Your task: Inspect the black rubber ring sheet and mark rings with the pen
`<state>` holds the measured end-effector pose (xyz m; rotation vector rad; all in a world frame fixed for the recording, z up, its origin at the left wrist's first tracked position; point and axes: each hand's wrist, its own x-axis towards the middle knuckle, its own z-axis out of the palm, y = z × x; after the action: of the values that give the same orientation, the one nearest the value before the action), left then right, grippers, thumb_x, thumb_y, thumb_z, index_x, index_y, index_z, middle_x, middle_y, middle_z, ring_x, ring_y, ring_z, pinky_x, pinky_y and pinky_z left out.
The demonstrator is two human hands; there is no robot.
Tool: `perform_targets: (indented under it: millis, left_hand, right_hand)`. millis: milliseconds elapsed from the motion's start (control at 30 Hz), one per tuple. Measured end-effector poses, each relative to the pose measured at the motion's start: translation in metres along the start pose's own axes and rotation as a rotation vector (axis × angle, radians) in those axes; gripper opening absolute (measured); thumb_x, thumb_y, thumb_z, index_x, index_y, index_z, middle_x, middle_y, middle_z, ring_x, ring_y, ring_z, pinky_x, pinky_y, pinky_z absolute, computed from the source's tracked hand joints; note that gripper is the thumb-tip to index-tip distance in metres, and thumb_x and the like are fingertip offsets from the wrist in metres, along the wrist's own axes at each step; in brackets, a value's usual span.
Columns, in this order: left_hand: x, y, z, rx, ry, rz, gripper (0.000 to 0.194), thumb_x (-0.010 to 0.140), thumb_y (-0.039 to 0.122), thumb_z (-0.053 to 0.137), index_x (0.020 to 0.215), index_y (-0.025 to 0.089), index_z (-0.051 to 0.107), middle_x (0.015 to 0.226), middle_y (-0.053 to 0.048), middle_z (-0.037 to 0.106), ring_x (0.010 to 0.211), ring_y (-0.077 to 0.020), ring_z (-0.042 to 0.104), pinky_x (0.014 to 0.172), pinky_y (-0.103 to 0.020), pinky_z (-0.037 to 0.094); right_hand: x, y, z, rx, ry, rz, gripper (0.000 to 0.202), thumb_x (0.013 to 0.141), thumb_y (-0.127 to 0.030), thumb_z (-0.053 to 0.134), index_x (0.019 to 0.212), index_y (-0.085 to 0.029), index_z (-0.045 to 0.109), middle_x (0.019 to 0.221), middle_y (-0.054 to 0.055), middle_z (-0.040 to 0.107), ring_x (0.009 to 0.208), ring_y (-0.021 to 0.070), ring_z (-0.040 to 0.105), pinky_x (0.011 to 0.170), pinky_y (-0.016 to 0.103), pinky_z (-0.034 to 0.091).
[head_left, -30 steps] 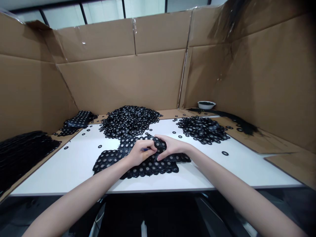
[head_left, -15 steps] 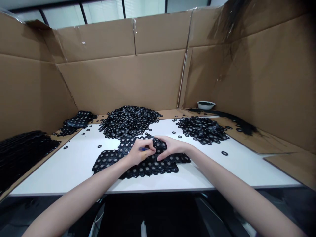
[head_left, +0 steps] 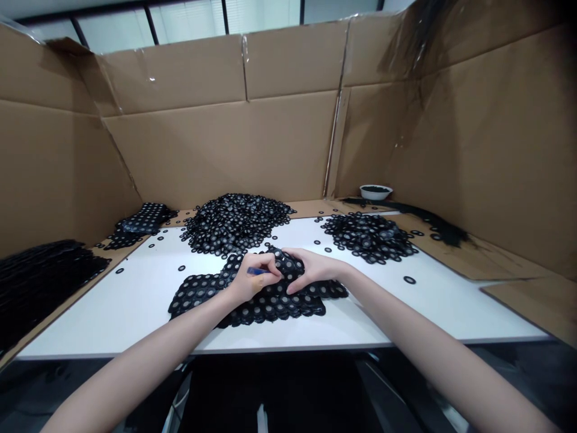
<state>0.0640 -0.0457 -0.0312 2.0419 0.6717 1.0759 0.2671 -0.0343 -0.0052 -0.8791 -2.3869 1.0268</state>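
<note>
A black mat of linked rings with pale round centres (head_left: 193,293) lies in bunched layers near the front of the white board. Pinched like a pen in my left hand (head_left: 256,279) is a slim tool with a blue handle (head_left: 258,271); its tip, at the mat, is too small to make out. My right hand (head_left: 311,270) curves round a raised part of the mat, thumb on the near side and fingers on the far side. That part sits between the two hands, and the right fingertips are partly hidden.
Loose black rings form a big heap (head_left: 238,219) at the back and a smaller heap (head_left: 369,237) at right. A white bowl (head_left: 375,192) and a bundle of black strands (head_left: 428,219) stand beyond. Black stacks (head_left: 45,282) lie left. Cardboard walls (head_left: 216,150) enclose the white board (head_left: 112,313).
My left hand has shifted slightly left with the blue-handled tool, and more of its handle shows. The mat's upper left part looks a little lower. My right hand is practically still.
</note>
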Motion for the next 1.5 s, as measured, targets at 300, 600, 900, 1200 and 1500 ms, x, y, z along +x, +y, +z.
perform_targets:
  millis: [300,600,900,1200,1500]
  left_hand:
    - [-0.0024,0.0012,0.0024,0.086,-0.055,0.077,0.014,0.070,0.022,0.058,0.059,0.013,0.058,0.058,0.001,0.056,0.054,-0.0098,0.046,0.056,-0.021,0.036]
    - [-0.0030,0.0062,0.0050,0.179,-0.111,0.100,0.012,0.071,0.015,0.055,0.059,0.013,0.057,0.059,0.001,0.057,0.054,-0.0091,0.047,0.057,-0.021,0.036]
    - [-0.0012,0.0043,0.0061,0.078,-0.123,0.028,0.014,0.069,0.016,0.055,0.056,0.013,0.056,0.057,0.001,0.055,0.054,-0.0093,0.046,0.057,-0.021,0.035]
    - [0.0011,0.0074,0.0065,0.044,-0.168,-0.078,0.012,0.066,0.017,0.057,0.055,0.012,0.057,0.054,0.002,0.054,0.053,-0.0087,0.043,0.055,-0.020,0.034]
    - [-0.0008,0.0045,0.0088,0.091,-0.199,-0.048,0.014,0.070,0.017,0.056,0.057,0.012,0.059,0.053,0.003,0.052,0.053,-0.0076,0.040,0.055,-0.020,0.032]
  right_hand:
    - [-0.0008,0.0022,0.0014,-0.062,0.040,0.085,0.076,0.050,-0.043,0.078,0.118,-0.020,0.053,0.117,0.005,0.057,0.111,0.0280,0.050,0.097,0.037,0.037]
    - [-0.0005,0.0030,0.0012,-0.071,0.042,0.062,0.076,0.050,-0.043,0.078,0.116,-0.019,0.052,0.118,0.006,0.056,0.111,0.0279,0.049,0.097,0.037,0.038]
    - [0.0014,0.0023,0.0019,-0.068,0.043,0.032,0.064,0.048,-0.041,0.079,0.104,-0.018,0.058,0.108,0.003,0.060,0.103,0.0264,0.053,0.091,0.035,0.041]
    - [0.0017,0.0021,0.0023,-0.088,0.036,0.053,0.067,0.048,-0.043,0.079,0.106,-0.018,0.057,0.111,0.004,0.058,0.105,0.0269,0.052,0.091,0.035,0.041]
    - [0.0007,0.0015,0.0029,-0.075,0.062,0.098,0.081,0.046,-0.041,0.080,0.118,-0.019,0.051,0.120,0.007,0.054,0.114,0.0291,0.047,0.098,0.039,0.036]
